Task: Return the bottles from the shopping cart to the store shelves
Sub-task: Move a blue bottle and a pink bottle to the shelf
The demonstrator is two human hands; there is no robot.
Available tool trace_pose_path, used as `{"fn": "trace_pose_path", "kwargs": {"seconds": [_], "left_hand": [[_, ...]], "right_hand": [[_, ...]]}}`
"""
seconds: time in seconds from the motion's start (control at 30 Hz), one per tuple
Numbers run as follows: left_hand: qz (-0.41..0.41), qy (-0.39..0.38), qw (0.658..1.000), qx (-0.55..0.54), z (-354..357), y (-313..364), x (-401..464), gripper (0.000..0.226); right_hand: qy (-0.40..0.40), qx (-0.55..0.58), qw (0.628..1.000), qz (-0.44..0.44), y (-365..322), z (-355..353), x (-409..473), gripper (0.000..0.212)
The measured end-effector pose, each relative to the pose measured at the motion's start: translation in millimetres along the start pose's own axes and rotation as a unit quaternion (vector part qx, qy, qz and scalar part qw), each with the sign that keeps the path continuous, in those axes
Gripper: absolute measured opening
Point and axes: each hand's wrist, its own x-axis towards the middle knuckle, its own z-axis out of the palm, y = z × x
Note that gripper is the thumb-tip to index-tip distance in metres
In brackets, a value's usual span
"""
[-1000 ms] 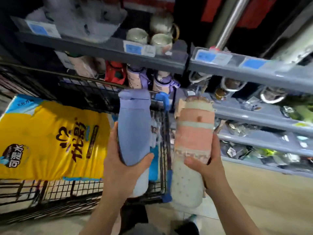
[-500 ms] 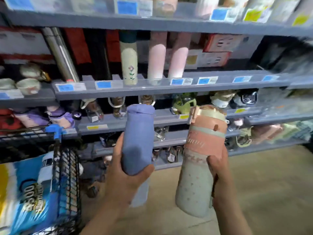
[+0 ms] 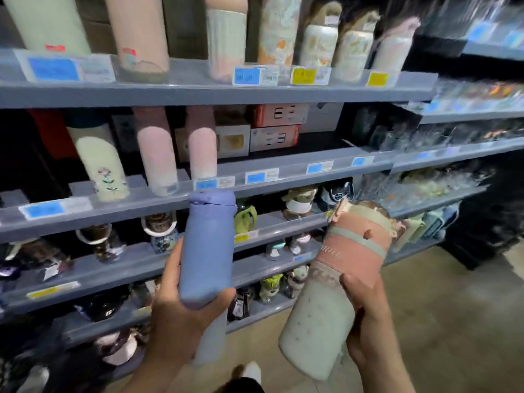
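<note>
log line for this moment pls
left hand grips blue bottle | right hand grips pink-and-white bottle | both held before shelves, unplaced

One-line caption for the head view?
Left hand grips a periwinkle-blue bottle, right hand a pink-and-cream bottle, before grey store shelves.

Left hand (image 3: 181, 316) and right hand (image 3: 365, 319) raised, fingers curled, gripping
</note>
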Motion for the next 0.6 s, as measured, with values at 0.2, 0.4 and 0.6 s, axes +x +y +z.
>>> {"fn": "trace_pose_path", "kwargs": {"seconds": [0.2,0.4,0.6], "left_hand": [[0.007,0.016,1.0,0.008,54,-34,78,0.105],[-0.037,0.038,0.998,-0.018,98,-63,147,0.111],[-0.018,0.036,0.999,0.004,100,-62,173,0.115]], "right_hand": [[-0.032,-0.046,0.998,0.035,-14,11,116,0.081],[-0.064,-0.08,0.989,0.105,-26,28,207,0.071],[-0.058,0.057,0.986,0.148,-28,62,279,0.054]]}}
